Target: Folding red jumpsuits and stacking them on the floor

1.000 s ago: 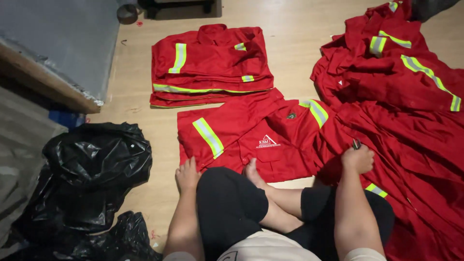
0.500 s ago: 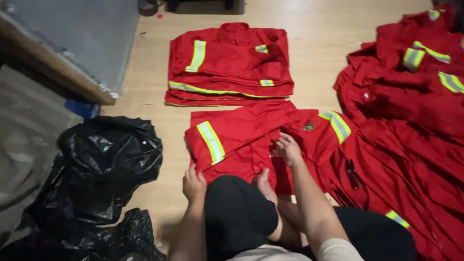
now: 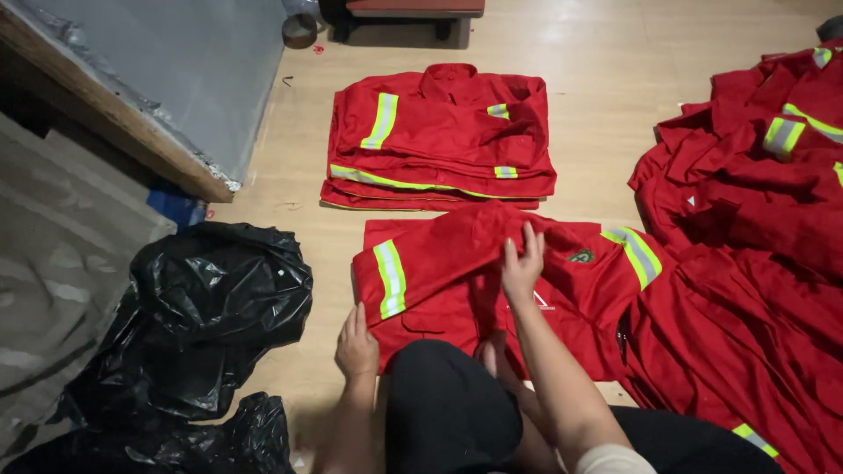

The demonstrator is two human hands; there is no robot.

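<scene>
A red work garment [image 3: 457, 272] with yellow-and-grey reflective stripes lies spread on the wooden floor in front of my knees. My right hand [image 3: 522, 263] pinches a fold of its cloth near the middle, lifting it slightly. At the garment's near left corner, my left hand [image 3: 356, 344] presses flat on the lower edge. Beyond it sits a neat stack of folded red garments [image 3: 439, 136] of the same kind.
A loose heap of red garments [image 3: 755, 219] covers the floor on the right. Black plastic bags [image 3: 211, 307] lie bunched at the left. A grey board with a wooden edge [image 3: 158, 105] leans at the upper left. My dark-trousered knee [image 3: 448, 412] is at the bottom.
My right hand has gone from the heap at the right to the middle of the spread garment and taken hold of a fold. My left hand stays at the near left corner.
</scene>
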